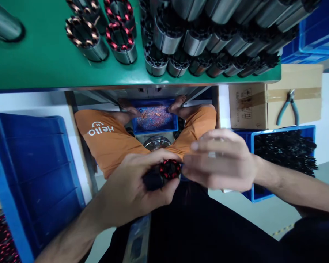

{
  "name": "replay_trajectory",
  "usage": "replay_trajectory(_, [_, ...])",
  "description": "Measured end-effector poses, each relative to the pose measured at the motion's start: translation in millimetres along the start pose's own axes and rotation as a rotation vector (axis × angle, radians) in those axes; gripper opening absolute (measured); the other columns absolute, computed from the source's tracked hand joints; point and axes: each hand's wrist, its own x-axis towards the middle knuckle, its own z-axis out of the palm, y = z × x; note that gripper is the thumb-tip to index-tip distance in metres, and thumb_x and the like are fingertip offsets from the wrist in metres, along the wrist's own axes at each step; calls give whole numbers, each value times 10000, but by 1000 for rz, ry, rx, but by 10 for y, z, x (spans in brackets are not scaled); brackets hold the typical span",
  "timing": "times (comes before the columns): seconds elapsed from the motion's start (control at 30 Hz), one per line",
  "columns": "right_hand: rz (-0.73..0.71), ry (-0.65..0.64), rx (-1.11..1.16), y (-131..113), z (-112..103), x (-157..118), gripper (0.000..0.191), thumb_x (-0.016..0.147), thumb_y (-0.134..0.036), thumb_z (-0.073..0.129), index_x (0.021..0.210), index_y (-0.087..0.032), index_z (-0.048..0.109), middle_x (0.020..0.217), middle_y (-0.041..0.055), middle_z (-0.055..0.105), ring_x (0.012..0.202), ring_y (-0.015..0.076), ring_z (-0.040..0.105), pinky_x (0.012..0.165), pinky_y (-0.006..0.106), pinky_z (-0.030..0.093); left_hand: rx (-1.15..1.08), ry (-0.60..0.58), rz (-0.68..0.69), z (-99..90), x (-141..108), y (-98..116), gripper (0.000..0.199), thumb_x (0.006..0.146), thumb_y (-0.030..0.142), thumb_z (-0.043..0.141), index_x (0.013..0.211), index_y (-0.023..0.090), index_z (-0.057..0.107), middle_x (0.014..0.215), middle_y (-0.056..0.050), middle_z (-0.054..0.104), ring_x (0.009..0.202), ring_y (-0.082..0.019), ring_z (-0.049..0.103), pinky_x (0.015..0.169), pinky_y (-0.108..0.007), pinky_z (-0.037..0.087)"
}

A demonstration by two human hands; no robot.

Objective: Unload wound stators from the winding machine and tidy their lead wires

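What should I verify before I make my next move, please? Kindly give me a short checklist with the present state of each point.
1. Left hand has hold of the red-ringed part: ok, thumb and fingers around it.
2. Red end of that part in sight: ok, it faces the camera.
3. Right hand empty: cannot tell, it is blurred beside the part.
4. Pliers in the hands: not ok, they lie on the cardboard box.
5. Black pieces available: ok, the blue bin on the right holds many.

L hand [126,188] closed in a grip, fingers [156,157] curled; R hand [222,162] nr, blurred, reaching twd L.
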Motion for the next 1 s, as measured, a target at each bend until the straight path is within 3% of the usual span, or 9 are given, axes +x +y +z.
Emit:
replay_trajectory(0.1, [229, 99, 225, -38, -114, 11, 265, 989, -481, 873, 1100, -242, 845, 1321, 100, 807, 1133, 255, 788, 969, 400, 679, 133, 126, 72, -26, -66, 11, 317, 1027, 345, 835, 1307, 265, 710, 1354, 34, 833, 1198, -125, 825, 1066, -173, 646])
replay_trajectory(0.23, [678, -201, 840, -10, -18, 54, 372, 1022, -536, 825, 1055, -166, 811, 1005, 82, 833, 788, 162, 784, 668, 253, 633, 366, 276, 227, 45, -104, 24, 246, 1027, 240, 833, 1254, 290, 753, 1483, 46, 778, 1173, -99, 826, 1103, -196, 654])
replay_trajectory(0.33, [850, -351, 1085, 54, 123, 49, 440, 948, -549, 893, 1083, -145, 780, 866, 32, 803, 528, 92, 657, 469, 192, 504, 488, 352, 308, 73, -102, 40, 175, 1068, 190, 760, 1199, 305, 779, 1499, 51, 766, 1160, -109, 831, 1044, -225, 692])
replay_trajectory(0.47, [684, -223, 821, 14, 177, 25, 321, 971, -456, 879, 923, -167, 746, 742, -13, 727, 489, 66, 534, 435, 213, 389, 616, 305, 355, 69, -111, 3, 288, 1021, 243, 794, 1308, 225, 771, 1415, -7, 810, 1154, -177, 840, 1075, -287, 694])
replay_trajectory(0.6, [266, -85, 152, -130, -10, 47, 350, 1050, -252, 770, 716, -232, 669, 623, -42, 565, 540, 93, 385, 501, 315, 275, 375, 186, 84, 66, -81, -29, 375, 959, 319, 797, 1312, 216, 723, 1118, 31, 868, 891, -136, 848, 843, -220, 701])
replay_trajectory(0.67, [215, -91, 91, -158, -151, 86, 302, 1021, -296, 834, 756, -242, 699, 653, -41, 572, 560, 97, 388, 518, 319, 291, 298, 199, 67, 63, -55, -28, 310, 1009, 325, 775, 1299, 233, 717, 1153, 26, 868, 953, -117, 849, 859, -185, 688])
replay_trajectory(0.8, [559, -194, 532, -56, -302, 180, 420, 892, -554, 950, 936, -184, 755, 852, 7, 717, 708, 105, 617, 586, 235, 480, 450, 350, 255, 70, -32, -38, 249, 1002, 187, 833, 1228, 265, 764, 1363, 9, 828, 1187, -133, 826, 1160, -253, 642])
replay_trajectory(0.9, [820, -356, 897, 82, -201, 196, 503, 907, -621, 906, 1002, -149, 762, 894, 31, 770, 686, 101, 688, 567, 200, 537, 529, 417, 376, 73, -52, -64, 223, 992, 134, 826, 1158, 278, 790, 1443, 31, 797, 1187, -152, 831, 1184, -339, 659])
replay_trajectory(1.0, [828, -433, 973, 137, -37, 160, 477, 923, -595, 891, 1003, -147, 750, 784, -1, 750, 528, 75, 618, 470, 185, 481, 601, 342, 484, 67, -72, -98, 346, 995, 150, 810, 1316, 275, 777, 1544, 11, 744, 1304, -197, 797, 1204, -371, 651])
